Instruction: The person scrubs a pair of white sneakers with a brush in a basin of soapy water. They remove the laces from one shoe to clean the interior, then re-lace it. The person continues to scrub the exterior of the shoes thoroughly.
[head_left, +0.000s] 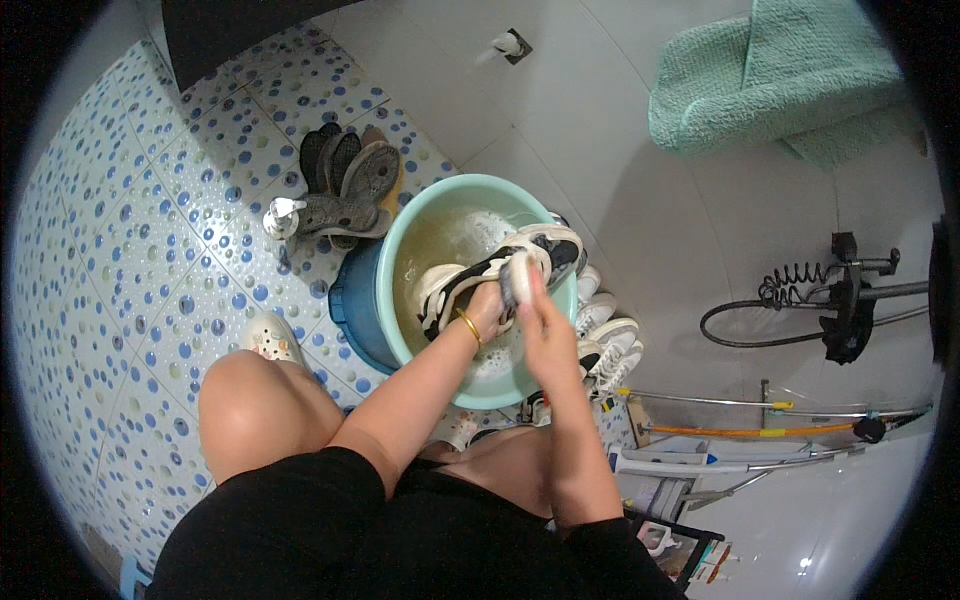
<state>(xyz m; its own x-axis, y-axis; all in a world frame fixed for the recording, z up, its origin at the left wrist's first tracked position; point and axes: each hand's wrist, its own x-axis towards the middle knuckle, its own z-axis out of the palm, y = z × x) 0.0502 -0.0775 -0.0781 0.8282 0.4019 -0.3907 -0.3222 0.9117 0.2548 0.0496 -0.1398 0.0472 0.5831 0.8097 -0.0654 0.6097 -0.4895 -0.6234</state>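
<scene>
A black-and-white sneaker (480, 274) is held over a light green basin (397, 202) of cloudy, sudsy water. My left hand (487, 311), with a gold bangle at the wrist, reaches into the shoe's opening and grips it; the fingers are mostly hidden. In my right hand (546, 330) is a pale scrub brush (519, 279), its bristles against the shoe's side near one end. White foam (487, 225) floats on the water behind the shoe.
A blue bucket (360, 311) shows beneath the basin. Several insoles (352, 180) and a white pump bottle (283, 217) stand left of it. Several sneakers (615, 345) line the wall at right. A green towel (772, 90), shower hose (750, 341) and mop poles (712, 431) are further right.
</scene>
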